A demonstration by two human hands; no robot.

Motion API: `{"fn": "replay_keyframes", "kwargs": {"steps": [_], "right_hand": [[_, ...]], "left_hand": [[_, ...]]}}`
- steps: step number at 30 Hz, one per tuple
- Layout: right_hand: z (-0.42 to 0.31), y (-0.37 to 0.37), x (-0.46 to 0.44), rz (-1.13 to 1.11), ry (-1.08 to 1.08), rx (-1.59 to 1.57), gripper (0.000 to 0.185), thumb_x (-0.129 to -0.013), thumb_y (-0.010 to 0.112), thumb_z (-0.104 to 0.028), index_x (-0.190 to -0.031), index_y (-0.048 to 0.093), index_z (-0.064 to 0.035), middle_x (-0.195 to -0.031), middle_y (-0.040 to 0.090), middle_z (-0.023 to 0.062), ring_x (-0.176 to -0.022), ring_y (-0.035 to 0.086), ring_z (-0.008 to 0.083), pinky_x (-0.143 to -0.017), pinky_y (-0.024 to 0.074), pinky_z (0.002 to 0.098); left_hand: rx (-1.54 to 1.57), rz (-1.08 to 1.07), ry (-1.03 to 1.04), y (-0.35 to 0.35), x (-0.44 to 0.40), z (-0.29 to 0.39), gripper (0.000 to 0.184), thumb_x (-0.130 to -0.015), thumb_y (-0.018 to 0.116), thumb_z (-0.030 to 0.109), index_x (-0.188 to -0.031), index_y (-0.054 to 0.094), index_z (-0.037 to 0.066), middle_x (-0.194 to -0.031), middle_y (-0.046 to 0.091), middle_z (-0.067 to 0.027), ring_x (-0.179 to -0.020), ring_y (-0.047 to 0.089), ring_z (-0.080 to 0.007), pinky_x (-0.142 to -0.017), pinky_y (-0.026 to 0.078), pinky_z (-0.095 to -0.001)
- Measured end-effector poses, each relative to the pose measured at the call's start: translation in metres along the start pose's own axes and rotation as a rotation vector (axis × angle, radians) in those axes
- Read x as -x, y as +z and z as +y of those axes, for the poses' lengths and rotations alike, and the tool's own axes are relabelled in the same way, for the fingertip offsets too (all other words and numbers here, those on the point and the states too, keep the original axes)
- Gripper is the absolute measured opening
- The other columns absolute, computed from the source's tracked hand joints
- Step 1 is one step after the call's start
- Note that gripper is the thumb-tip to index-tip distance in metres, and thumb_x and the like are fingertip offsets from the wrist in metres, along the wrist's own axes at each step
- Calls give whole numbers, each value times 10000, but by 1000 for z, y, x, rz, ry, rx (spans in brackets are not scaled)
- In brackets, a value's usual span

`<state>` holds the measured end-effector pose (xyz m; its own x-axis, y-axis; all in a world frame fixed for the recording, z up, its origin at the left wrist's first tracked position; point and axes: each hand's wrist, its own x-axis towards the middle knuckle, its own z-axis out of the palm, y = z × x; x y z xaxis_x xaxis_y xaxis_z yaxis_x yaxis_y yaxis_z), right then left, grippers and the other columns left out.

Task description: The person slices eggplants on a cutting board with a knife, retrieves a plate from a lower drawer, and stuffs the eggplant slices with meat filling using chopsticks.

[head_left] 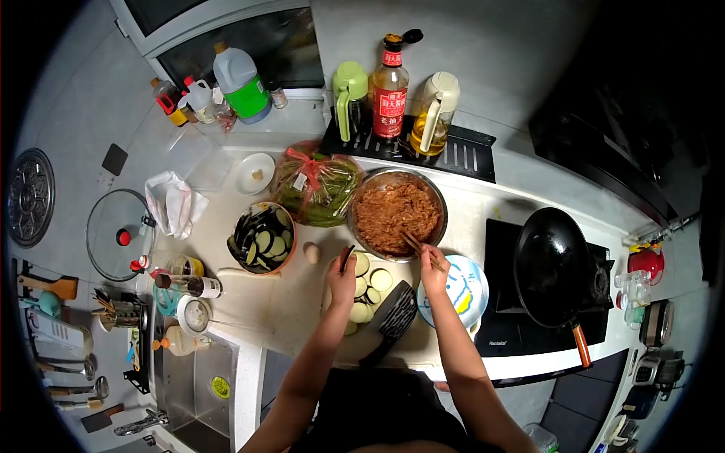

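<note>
My right hand (pixel 434 270) is closed around a pair of chopsticks (pixel 414 243), whose tips reach into the seasoned minced meat (pixel 399 210) in a steel bowl (pixel 442 230). In my left hand (pixel 342 281), a thin, dark-edged eggplant slice (pixel 347 259) is pinched upright beside the bowl. Pale eggplant slices (pixel 381 280) lie beneath and between my hands. A dark, patterned kitchen knife (pixel 395 311) rests on them, handle towards me. To the right, partly under my right wrist, sits a blue and white plate (pixel 472 281).
Left of my hands are an egg (pixel 312 252) and a bowl of cut eggplant (pixel 260 241). A bag of green vegetables (pixel 317 189) lies behind. A black wok (pixel 555 264) stands on the stove at right; the sink (pixel 200 392) is at lower left.
</note>
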<state>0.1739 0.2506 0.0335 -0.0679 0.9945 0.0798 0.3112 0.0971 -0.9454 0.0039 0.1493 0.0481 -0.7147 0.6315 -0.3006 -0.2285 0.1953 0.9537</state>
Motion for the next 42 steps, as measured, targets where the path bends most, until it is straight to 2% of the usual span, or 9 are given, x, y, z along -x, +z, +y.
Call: {"fn": "replay_keyframes", "kwargs": {"steps": [4,12,16,23,24,31,37,39,42], "right_hand": [[20,17,2,-24,45,-215,249,-888,523,-195,-881,584,47,-760,613,83,-661,572,128,-599,467,234],[7,-5,6,67,588,-823,215,-885,511,-162,-957,550,37,-840,615,129,-709,623,189,-647,526,264],[-26,-22,22,72,462,-847,204,-872,537,-146,-929,559,49,-817,619,124,-695,629,187,-643,523,260],[-57,-45,78,-116,-260,-10,100,-811,592,-47,-887,613,16,-853,648,116,-764,631,196,-701,493,267],[-61,-43,81,-111,-364,-2,96,-775,614,-28,-866,621,1,-877,641,129,-778,632,223,-696,492,274],[-55,-45,102,-233,-561,71,148,-722,652,-7,-869,632,-5,-926,633,127,-798,636,241,-697,509,292],[-66,-66,109,-180,-371,22,92,-793,601,-40,-870,638,-7,-893,638,115,-784,625,195,-722,491,262],[-63,-62,112,-90,59,-400,81,-831,574,-49,-867,597,20,-869,636,118,-759,619,163,-721,494,260],[-63,-55,102,57,223,-638,74,-855,557,-75,-845,516,-15,-748,576,62,-653,589,132,-652,495,240]], "left_hand": [[35,19,-14,-9,-5,-11,398,-861,524,192,-1209,480,5,-1128,527,-88,-1017,491,-166,-870,366,-276],[32,46,28,-15,-15,-11,473,-866,478,258,-1260,419,1,-1286,392,-134,-1179,380,-252,-967,296,-311],[-102,39,41,3,-12,14,476,-866,466,274,-1260,417,11,-1306,347,-135,-1179,366,-268,-963,298,-321],[354,-146,-207,33,-25,-18,436,-860,467,293,-1235,448,71,-1202,464,-64,-1092,435,-195,-893,341,-315],[460,-93,-216,36,-15,-8,250,-880,473,194,-1059,501,22,-1035,558,-71,-978,537,-184,-832,448,-322],[799,-181,-418,30,11,4,288,-882,484,219,-1103,469,35,-1100,521,-91,-1024,507,-225,-948,392,-385],[876,-238,-407,15,4,-11,323,-878,470,218,-1129,438,19,-1110,514,-110,-1035,510,-244,-934,408,-410],[842,-283,-405,9,11,-6,330,-871,476,214,-1131,435,15,-1116,513,-115,-1048,507,-250,-943,400,-416],[843,-313,-386,5,23,3,342,-866,477,221,-1137,432,18,-1144,501,-117,-1067,501,-260,-955,384,-425]]}}
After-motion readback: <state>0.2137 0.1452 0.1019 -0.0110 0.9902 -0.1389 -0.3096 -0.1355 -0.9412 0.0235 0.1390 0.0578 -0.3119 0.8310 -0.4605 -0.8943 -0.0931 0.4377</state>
